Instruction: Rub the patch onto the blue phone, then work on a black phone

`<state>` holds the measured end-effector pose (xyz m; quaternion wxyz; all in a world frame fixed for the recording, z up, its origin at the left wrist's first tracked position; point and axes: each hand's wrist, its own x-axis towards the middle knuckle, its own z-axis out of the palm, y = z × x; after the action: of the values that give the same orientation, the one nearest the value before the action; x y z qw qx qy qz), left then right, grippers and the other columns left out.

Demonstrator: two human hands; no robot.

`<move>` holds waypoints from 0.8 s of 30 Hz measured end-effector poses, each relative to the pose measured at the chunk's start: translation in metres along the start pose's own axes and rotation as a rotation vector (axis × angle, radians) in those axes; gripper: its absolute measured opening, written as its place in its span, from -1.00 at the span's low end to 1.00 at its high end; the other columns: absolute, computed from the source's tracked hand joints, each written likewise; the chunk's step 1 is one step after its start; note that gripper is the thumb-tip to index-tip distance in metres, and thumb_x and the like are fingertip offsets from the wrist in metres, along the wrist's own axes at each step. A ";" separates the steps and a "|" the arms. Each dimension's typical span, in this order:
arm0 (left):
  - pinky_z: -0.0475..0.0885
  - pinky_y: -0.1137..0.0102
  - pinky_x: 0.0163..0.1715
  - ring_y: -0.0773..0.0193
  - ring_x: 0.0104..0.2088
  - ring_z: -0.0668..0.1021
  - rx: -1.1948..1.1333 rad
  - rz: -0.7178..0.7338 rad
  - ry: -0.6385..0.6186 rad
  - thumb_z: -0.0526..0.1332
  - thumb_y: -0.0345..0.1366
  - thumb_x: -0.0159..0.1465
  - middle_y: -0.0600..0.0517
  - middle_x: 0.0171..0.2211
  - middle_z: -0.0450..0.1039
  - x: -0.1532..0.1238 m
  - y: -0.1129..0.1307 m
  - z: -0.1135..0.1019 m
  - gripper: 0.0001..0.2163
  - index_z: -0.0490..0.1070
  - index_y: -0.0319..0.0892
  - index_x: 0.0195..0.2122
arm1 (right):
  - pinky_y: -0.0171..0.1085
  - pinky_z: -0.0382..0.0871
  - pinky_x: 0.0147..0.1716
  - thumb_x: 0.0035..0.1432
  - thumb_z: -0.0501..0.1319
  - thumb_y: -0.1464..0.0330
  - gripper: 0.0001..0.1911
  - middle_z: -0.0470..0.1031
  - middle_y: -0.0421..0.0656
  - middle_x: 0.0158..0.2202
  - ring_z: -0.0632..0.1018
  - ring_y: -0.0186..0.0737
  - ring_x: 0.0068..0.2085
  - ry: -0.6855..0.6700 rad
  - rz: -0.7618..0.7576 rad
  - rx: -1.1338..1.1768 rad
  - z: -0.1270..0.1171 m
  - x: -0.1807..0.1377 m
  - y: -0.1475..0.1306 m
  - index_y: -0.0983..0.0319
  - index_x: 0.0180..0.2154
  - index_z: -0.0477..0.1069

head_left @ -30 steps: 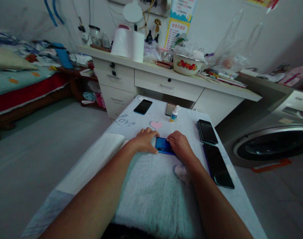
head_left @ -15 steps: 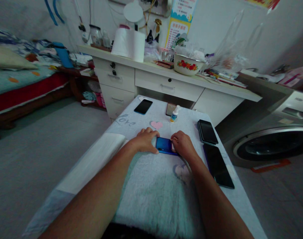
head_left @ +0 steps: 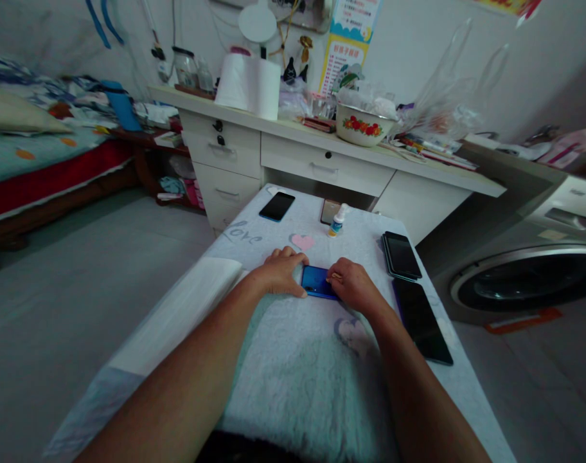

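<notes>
A glossy, rectangular blue phone point(head_left: 315, 280) lies midway between the soft, cloth-covered desk's point(head_left: 293, 360) side edges. My left grip point(head_left: 284, 273) clasps one end, thumb splayed; my right grip point(head_left: 352, 281) curls over the other, its hold impossible to tell.

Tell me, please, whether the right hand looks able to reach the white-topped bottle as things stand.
Probably yes: the white-topped bottle stands beyond the right hand, and nothing visible stands between them, though the hand would likely have to leave the blue phone first.
</notes>
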<state>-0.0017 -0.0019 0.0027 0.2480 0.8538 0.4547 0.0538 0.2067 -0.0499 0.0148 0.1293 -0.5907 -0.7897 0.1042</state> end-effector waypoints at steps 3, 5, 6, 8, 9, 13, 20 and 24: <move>0.26 0.20 0.02 -0.02 0.01 0.28 0.007 0.003 -0.001 0.35 -0.03 -0.14 -0.01 -0.01 0.21 0.000 0.001 0.000 -0.35 0.28 0.06 0.03 | -0.38 0.18 -0.29 0.11 0.17 0.48 -0.88 0.41 -0.16 -0.33 0.42 -0.34 -0.31 -0.023 -0.017 0.028 0.001 -0.001 -0.001 0.26 -0.35 0.49; 0.25 0.20 0.02 -0.03 0.02 0.27 0.009 0.003 0.000 0.35 -0.03 -0.13 -0.02 -0.01 0.21 0.000 0.001 0.000 -0.35 0.27 0.06 0.04 | -0.37 0.18 -0.27 0.12 0.17 0.47 -0.88 0.41 -0.15 -0.32 0.42 -0.33 -0.30 -0.011 -0.014 0.031 0.002 -0.001 -0.003 0.26 -0.34 0.50; 0.25 0.19 0.02 -0.04 0.02 0.27 0.009 0.003 0.000 0.34 -0.03 -0.13 -0.03 -0.01 0.21 0.000 0.001 0.000 -0.35 0.27 0.05 0.04 | -0.36 0.18 -0.27 0.13 0.17 0.46 -0.88 0.41 -0.15 -0.32 0.42 -0.33 -0.29 0.006 -0.008 0.027 0.003 -0.001 -0.004 0.26 -0.33 0.50; 0.25 0.19 0.02 -0.04 0.01 0.27 0.010 0.005 -0.002 0.34 -0.02 -0.13 -0.03 -0.01 0.20 0.000 0.000 0.000 -0.34 0.28 0.04 0.04 | -0.36 0.17 -0.26 0.15 0.17 0.46 -0.88 0.41 -0.14 -0.31 0.41 -0.32 -0.29 0.043 0.004 0.013 0.005 0.000 -0.007 0.27 -0.31 0.50; 0.25 0.19 0.01 -0.04 0.01 0.28 0.011 0.008 -0.002 0.34 -0.02 -0.13 -0.03 -0.01 0.20 0.000 0.000 0.000 -0.34 0.28 0.04 0.04 | -0.36 0.17 -0.26 0.16 0.17 0.46 -0.88 0.40 -0.14 -0.31 0.41 -0.33 -0.29 0.057 0.009 0.007 0.006 0.000 -0.008 0.27 -0.31 0.50; 0.25 0.20 0.02 -0.03 0.01 0.28 0.019 0.009 -0.010 0.34 -0.01 -0.13 -0.02 -0.01 0.20 -0.001 0.002 -0.002 -0.34 0.27 0.05 0.04 | -0.36 0.16 -0.28 0.17 0.16 0.47 -0.88 0.38 -0.15 -0.33 0.39 -0.33 -0.31 0.058 -0.009 -0.008 0.008 0.000 -0.013 0.28 -0.33 0.49; 0.24 0.15 0.04 -0.07 0.04 0.27 0.045 -0.016 -0.012 0.36 0.08 -0.18 -0.04 0.02 0.20 -0.001 0.005 -0.002 -0.25 0.25 0.04 0.07 | -0.38 0.14 -0.34 0.17 0.15 0.47 -0.88 0.37 -0.17 -0.35 0.37 -0.36 -0.34 0.012 -0.065 0.044 0.012 -0.002 -0.021 0.27 -0.35 0.47; 0.25 0.15 0.03 -0.06 0.03 0.29 0.043 -0.015 0.008 0.37 0.06 -0.16 -0.04 0.01 0.21 -0.001 0.005 -0.001 -0.28 0.27 0.04 0.06 | -0.38 0.13 -0.36 0.18 0.11 0.50 -0.84 0.35 -0.18 -0.36 0.36 -0.38 -0.37 -0.011 -0.099 0.048 0.011 -0.004 -0.027 0.27 -0.38 0.45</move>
<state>0.0011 -0.0048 0.0057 0.2280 0.8553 0.4631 0.0457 0.1802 -0.0616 0.0128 0.1441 -0.5470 -0.8159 0.1201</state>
